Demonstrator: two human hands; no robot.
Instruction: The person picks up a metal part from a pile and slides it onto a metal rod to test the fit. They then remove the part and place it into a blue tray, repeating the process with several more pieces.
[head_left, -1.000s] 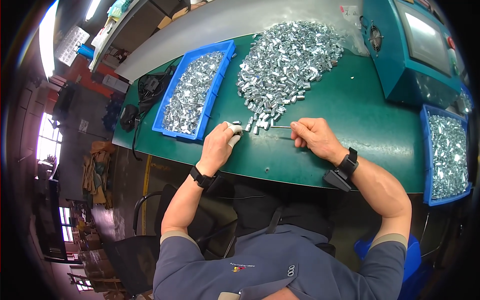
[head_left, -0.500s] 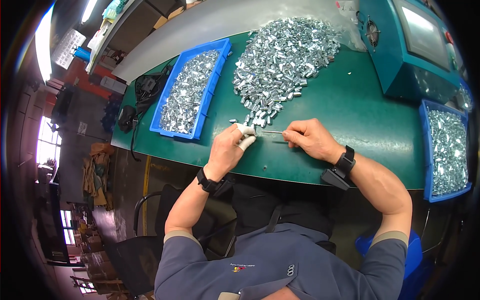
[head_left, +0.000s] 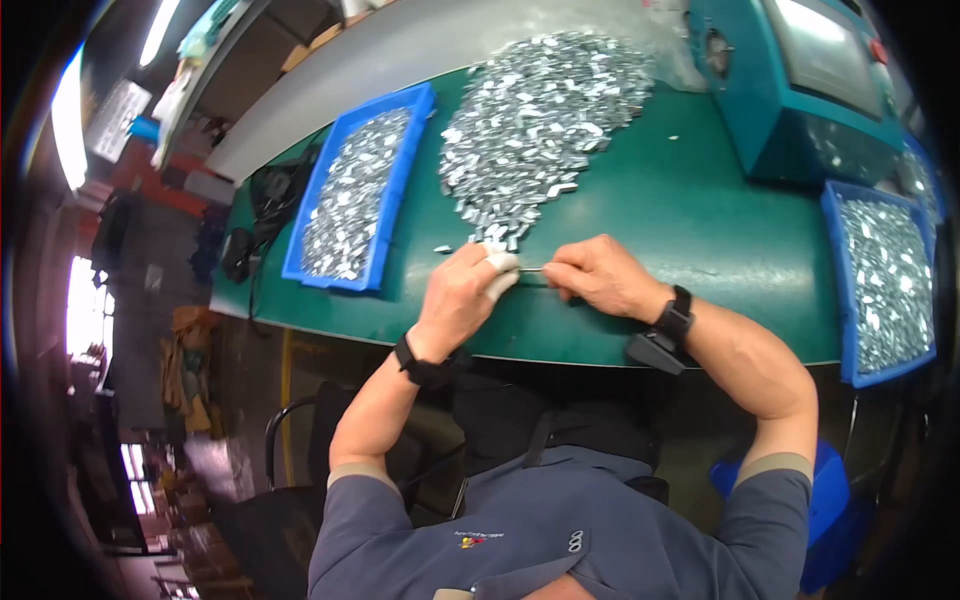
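Note:
Over the near part of the green table (head_left: 700,230), my two hands meet almost fingertip to fingertip. My right hand (head_left: 608,280) pinches a thin metal rod (head_left: 532,269) between thumb and forefinger, its tip pointing left. The rod's far end reaches the fingertips of my left hand (head_left: 458,296), which wears white covers on thumb and forefinger. Those fingers are closed, and whatever sits between them is hidden. Just beyond my left hand, a large pile of small silvery metal pieces (head_left: 545,125) tapers toward me.
A blue tray (head_left: 397,190) of similar pieces lies left of the pile, with black cables (head_left: 275,200) beside it. At the right edge stands another filled blue tray (head_left: 850,310). Behind that is a teal machine (head_left: 735,110) with a screen.
My right hand has come left toward my left hand, so less of the rod shows between them. The whole view has shifted slightly.

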